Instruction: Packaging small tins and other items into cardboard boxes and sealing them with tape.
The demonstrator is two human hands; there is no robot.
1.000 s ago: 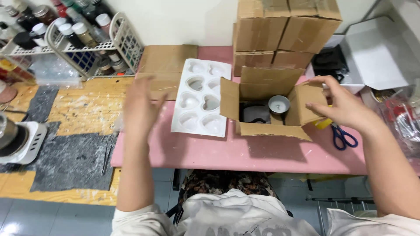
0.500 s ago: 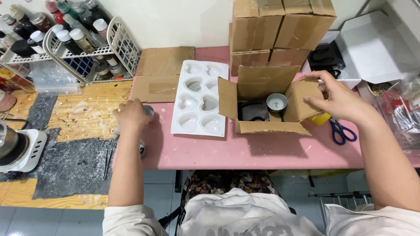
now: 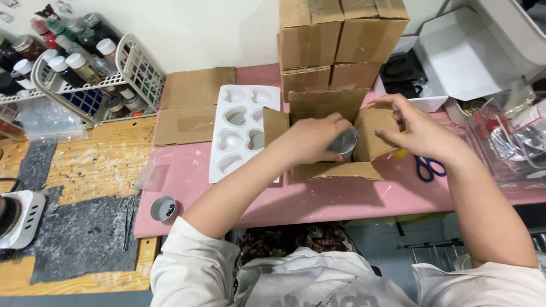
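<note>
**Left hand now in the box, on the tin**

Since 0.5 s ago the left hand has left the table's left edge and reached into the open cardboard box; a small round tin w/ dark contents now sits where that hand was.

Largest first: pink tabletop, smooth, matte, on a paint-stained wooden bench. Stacked brown cardboard boxes at back, corrugated, taped. Flat cardboard sheets lie left of them. White wire basket holds paint bottles. White plastic mold, glossy, heart-shaped cavities, touches the open box's left flap. Open box: rough brown, flaps splayed. Blue-handled scissors lie just right of it.

Metal tin, round, grey, shiny, sits inside the box.

Left hand: arm stretched fwd, palm down, fingers curled round the tin's rim, holding it. Right hand: fingers pinch the box's right flap, bending it outward; wrist angled in from the right.
</note>
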